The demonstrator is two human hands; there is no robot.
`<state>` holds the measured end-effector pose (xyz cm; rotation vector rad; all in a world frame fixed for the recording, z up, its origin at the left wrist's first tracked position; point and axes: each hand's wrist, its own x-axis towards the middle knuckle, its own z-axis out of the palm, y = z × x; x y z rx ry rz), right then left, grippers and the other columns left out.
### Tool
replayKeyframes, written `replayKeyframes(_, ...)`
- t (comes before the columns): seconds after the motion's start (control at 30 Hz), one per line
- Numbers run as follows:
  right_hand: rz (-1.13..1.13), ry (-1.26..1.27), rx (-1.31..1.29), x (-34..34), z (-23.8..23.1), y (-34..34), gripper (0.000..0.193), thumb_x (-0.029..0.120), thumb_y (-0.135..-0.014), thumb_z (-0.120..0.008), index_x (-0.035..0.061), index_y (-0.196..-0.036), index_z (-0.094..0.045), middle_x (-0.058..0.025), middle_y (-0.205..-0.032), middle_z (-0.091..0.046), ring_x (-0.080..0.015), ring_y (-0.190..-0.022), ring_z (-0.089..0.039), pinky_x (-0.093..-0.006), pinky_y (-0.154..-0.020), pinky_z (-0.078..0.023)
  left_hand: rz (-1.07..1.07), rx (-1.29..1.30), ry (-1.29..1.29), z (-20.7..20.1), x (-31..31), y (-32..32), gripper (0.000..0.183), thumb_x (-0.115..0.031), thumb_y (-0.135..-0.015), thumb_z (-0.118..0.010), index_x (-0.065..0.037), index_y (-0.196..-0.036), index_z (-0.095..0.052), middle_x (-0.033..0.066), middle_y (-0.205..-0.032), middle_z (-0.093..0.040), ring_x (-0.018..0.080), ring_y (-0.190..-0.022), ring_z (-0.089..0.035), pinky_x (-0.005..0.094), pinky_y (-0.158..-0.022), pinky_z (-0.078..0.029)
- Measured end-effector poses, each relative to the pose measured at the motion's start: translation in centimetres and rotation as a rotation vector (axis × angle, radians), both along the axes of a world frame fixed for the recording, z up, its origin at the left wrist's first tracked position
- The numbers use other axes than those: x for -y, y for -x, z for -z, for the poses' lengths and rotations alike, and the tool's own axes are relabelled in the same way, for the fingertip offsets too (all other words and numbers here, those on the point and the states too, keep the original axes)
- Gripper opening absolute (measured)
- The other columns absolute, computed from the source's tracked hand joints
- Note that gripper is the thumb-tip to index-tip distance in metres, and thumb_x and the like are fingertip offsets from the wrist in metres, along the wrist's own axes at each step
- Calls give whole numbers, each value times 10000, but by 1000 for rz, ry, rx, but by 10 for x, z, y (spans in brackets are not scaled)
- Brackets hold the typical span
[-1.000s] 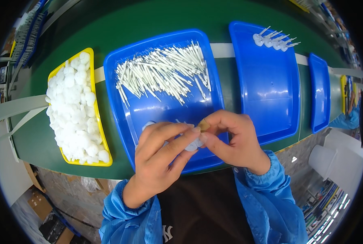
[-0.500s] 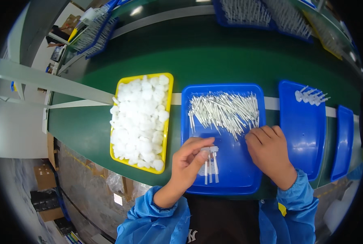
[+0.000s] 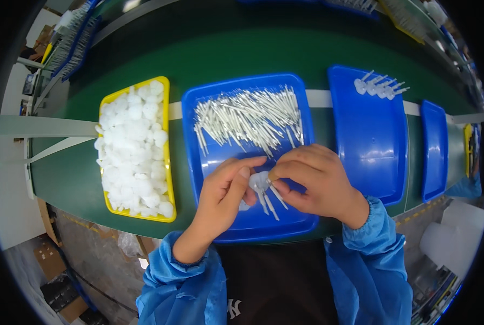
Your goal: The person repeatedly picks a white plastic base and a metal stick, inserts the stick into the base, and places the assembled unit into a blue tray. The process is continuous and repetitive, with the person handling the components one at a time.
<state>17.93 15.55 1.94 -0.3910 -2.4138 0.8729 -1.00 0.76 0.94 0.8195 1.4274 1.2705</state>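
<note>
My left hand [image 3: 224,189] pinches a small translucent white plastic piece [image 3: 258,181] with a rounded outline. Thin white sticks [image 3: 269,205] hang down from it, pointing toward me. Against the piece's right edge, my right hand [image 3: 322,181] has its thumb and fingers closed on a thin white stick [image 3: 277,196], its upper end hidden by the fingertips. Both hands are above a blue tray [image 3: 242,232]. A heap of loose white sticks [image 3: 247,119] lies in the far half of that tray, just beyond my fingers.
To the left stands a yellow tray [image 3: 169,162] heaped with white rounded pieces [image 3: 133,146]. On the right, another blue tray [image 3: 369,157] holds several pieces with sticks [image 3: 380,86] in a row. A narrow blue tray [image 3: 436,151] lies farther right on the green table [image 3: 225,49].
My right hand has come from the edge of the stick heap to the plastic piece in my left hand. The piece is now tilted, and the whole view has shifted.
</note>
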Motion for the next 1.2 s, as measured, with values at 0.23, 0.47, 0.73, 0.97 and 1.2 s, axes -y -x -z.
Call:
replayKeyframes(0.23, 34, -82, 147, 23, 28, -16, 157, 138, -879, -809, 124, -1024, -753, -23, -1003, -750, -231, -900, -737, -383, -823, -550, 144, -756, -85, 25, -4, -19, 330, 22, -1044, -674, -77, -1338, -786, 93, -1065, -706, 238, -888, -761, 350, -749, -625)
replayKeyframes(0.47, 36, -78, 161, 24, 29, -23, 183, 164, -885, -820, 123, -1052, -757, -34, -1017, -755, -232, -909, -735, -400, -865, -539, 89, -938, -230, 18, 3, -7, 487, 47, -903, -764, -110, -1364, -781, 96, -1165, -749, 284, -905, -747, 366, -786, -611)
replayKeyframes(0.73, -15, -7, 215, 14, 31, -5, 118, 210, -939, -820, 152, -1009, -745, -11, -879, -736, -226, -854, -703, -394, -859, -480, 206, -847, -131, 14, -1, 2, 384, -39, -945, -784, -62, -1329, -772, 114, -1008, -767, 319, -883, -731, 415, -792, -587)
replayKeyframes(0.97, 112, -217, 239, 0, 30, -7, 137, 182, -899, -832, 166, -1017, -764, 14, -970, -760, -209, -983, -710, -414, -974, -482, 212, -688, -61, 9, -1, 23, 316, -22, -1005, -710, -48, -1310, -790, 128, -1005, -776, 290, -893, -731, 393, -811, -583)
replayKeyframes(1.2, 116, -176, 290, 8, 17, -31, 218, 143, -834, -850, 167, -1042, -790, 23, -1059, -761, -207, -1031, -699, -437, -1073, -470, 212, -772, -155, 11, -9, 7, 348, 7, -944, -773, -65, -1284, -800, 124, -1054, -773, 289, -954, -753, 405, -853, -596)
